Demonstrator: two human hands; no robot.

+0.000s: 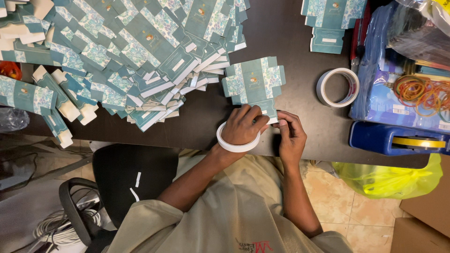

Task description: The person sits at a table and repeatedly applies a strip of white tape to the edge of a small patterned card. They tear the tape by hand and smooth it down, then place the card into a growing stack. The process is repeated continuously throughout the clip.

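Note:
A flat teal box blank with a floral pattern [253, 82] lies on the dark table [290, 42] in front of me. My left hand [243, 125] presses its fingers on the blank's near flap. A white tape roll [236, 144] sits around that wrist like a bracelet. My right hand [290, 136] pinches at the same flap's right end, where a white strip shows. Both hands touch the blank's near edge.
A big heap of the same teal blanks [140, 51] covers the table's left. More blanks [330, 21] lie at the top right. A second tape roll [338, 87], a blue tape dispenser [398, 139], rubber bands [419, 93] and a yellow bag [389, 175] sit right. A black chair [126, 173] stands left.

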